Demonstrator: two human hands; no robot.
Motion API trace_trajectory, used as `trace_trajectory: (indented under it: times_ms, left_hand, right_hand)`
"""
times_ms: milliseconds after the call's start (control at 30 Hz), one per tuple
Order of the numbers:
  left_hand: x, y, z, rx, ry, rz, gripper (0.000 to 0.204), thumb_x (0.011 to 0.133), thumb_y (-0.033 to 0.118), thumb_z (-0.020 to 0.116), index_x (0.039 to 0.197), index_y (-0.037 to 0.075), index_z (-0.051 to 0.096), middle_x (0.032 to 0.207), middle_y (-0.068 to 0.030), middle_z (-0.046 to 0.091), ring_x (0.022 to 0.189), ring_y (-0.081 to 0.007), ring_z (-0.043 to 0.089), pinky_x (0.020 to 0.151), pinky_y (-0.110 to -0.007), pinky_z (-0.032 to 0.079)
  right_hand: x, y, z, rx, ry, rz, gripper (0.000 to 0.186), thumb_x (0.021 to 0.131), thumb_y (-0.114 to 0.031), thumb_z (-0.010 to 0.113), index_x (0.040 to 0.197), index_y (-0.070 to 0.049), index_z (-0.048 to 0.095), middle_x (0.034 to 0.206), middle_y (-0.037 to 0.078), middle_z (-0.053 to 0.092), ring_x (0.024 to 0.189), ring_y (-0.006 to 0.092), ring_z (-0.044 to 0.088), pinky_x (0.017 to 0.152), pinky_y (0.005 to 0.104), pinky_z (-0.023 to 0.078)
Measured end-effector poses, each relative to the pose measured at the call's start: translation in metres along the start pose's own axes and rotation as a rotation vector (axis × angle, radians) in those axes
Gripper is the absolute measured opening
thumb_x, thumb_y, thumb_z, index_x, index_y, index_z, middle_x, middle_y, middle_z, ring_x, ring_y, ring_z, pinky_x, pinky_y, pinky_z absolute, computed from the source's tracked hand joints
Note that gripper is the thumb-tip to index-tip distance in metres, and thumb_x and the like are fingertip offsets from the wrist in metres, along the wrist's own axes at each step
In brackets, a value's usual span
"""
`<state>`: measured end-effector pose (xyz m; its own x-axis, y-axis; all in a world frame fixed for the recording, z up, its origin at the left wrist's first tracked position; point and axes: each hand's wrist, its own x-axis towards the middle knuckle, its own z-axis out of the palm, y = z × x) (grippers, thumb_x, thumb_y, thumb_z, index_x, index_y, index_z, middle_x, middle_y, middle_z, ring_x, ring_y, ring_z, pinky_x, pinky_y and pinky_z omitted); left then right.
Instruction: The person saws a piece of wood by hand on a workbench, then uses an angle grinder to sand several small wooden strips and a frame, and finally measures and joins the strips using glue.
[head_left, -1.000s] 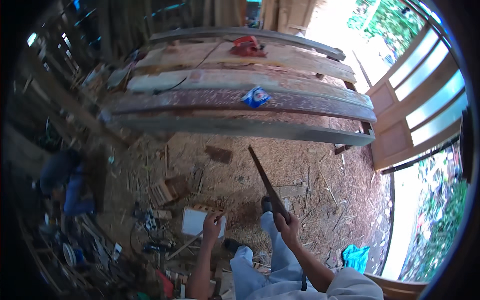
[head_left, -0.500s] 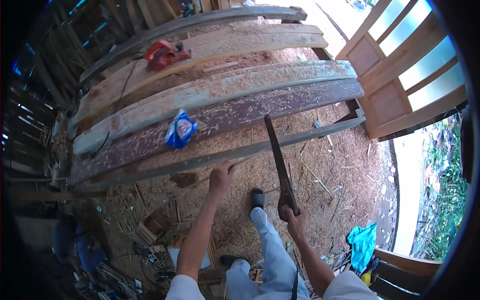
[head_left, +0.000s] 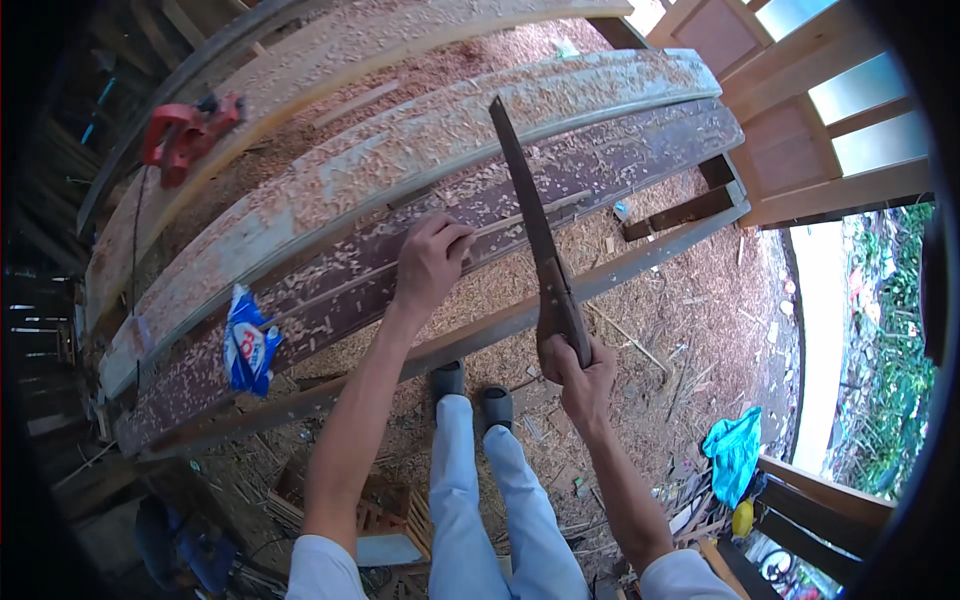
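My left hand (head_left: 433,255) grips a thin wooden strip (head_left: 552,207) that lies slantwise over the maroon plank (head_left: 660,133) of a long bench strewn with shavings. My right hand (head_left: 572,374) is closed on the wooden handle of a handsaw (head_left: 523,185), whose long blade points up and forward over the bench, just right of the strip. A crumpled blue-and-white packet (head_left: 252,340) rests on the maroon plank to the left of my left hand. A pale plank (head_left: 600,80) runs parallel behind the maroon one.
A red power planer (head_left: 185,135) with a cord sits on the back plank. Panelled wooden doors (head_left: 780,150) stand at the right. My feet are on a shaving-covered floor near the bench's front rail (head_left: 670,250). A teal bag (head_left: 733,450) is at lower right; a person (head_left: 185,545) crouches at lower left.
I have moved closer to the bench and the view has swung. My left hand has risen over the maroon plank with the strip; the saw's tip now reaches above the pale plank.
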<state>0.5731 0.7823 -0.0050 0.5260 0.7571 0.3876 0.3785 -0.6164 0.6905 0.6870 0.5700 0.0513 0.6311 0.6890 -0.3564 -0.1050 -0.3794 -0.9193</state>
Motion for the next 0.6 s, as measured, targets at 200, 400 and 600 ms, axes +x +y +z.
trace_trajectory:
  times_ms: [200,400,600]
  left_hand:
    - [-0.006,0.011,0.024,0.026,0.030,0.074,0.009,0.072,0.002,0.072,0.080,0.002,0.068,0.079,-0.0074,0.059,0.077,-0.0258,0.056,0.070,-0.038,0.046]
    - [0.012,0.010,0.031,-0.025,-0.084,0.059,0.012,0.071,0.003,0.074,0.082,0.004,0.069,0.083,-0.0058,0.059,0.078,-0.0248,0.055,0.070,-0.036,0.046]
    - [0.021,0.006,0.041,0.012,-0.109,0.020,0.014,0.072,0.005,0.074,0.085,0.004,0.069,0.083,-0.0071,0.061,0.080,-0.0250,0.056,0.071,-0.038,0.046]
  right_hand:
    - [0.026,0.021,0.009,-0.115,0.037,-0.013,0.019,0.085,-0.017,0.064,0.083,0.001,0.064,0.057,-0.002,0.050,0.053,0.0062,0.045,0.049,0.0264,0.036]
    - [0.047,0.039,0.004,-0.078,0.141,-0.012,0.018,0.084,-0.016,0.064,0.080,0.001,0.063,0.054,0.000,0.047,0.052,0.0063,0.043,0.048,0.0269,0.035]
    - [0.057,0.024,0.001,-0.253,0.072,-0.130,0.015,0.084,-0.015,0.064,0.084,0.000,0.063,0.051,0.001,0.041,0.048,0.0075,0.039,0.046,0.0269,0.034]
